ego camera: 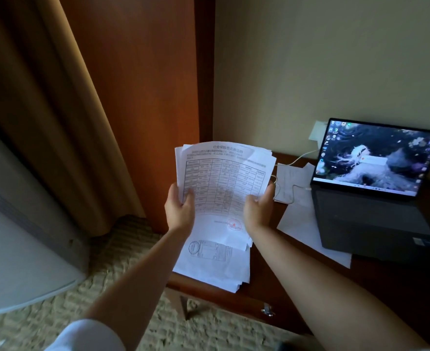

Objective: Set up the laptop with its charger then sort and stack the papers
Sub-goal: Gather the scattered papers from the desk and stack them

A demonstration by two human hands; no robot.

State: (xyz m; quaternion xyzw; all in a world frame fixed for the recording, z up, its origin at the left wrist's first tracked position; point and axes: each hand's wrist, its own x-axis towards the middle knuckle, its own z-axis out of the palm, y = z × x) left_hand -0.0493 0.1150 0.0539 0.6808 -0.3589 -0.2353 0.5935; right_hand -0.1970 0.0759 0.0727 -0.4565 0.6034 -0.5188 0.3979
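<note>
Head view, my hands: my left hand [179, 207] grips the left edge of the sheaf of printed sheets [224, 178], thumb on the front; my right hand [258, 207] grips the right edge the same way. Neither is free.
Sheaf: held up in the air, left of the laptop [376, 188], top sheet a table form with a red stamp low down; the edges are fanned and uneven.
Stack below: a pile of papers [214, 264] lies on the counter [398, 295] at its left corner, under the sheaf, well left of the laptop.
Loose sheets: a few more papers [300, 219] lie just left of the laptop, partly under it.
Laptop: open, screen lit, with the white charger cable [301, 157] running from its left side toward the wall socket [317, 133]; that part looks done to me.
Step in hand: squaring the sheaf, I judge.
Doing it well: I should loosen my grip a little, tap the bottom edge on the counter left of the laptop, then lay it flush on the pile.
Risk: slack sheets could slip toward the carpet [123, 249].
</note>
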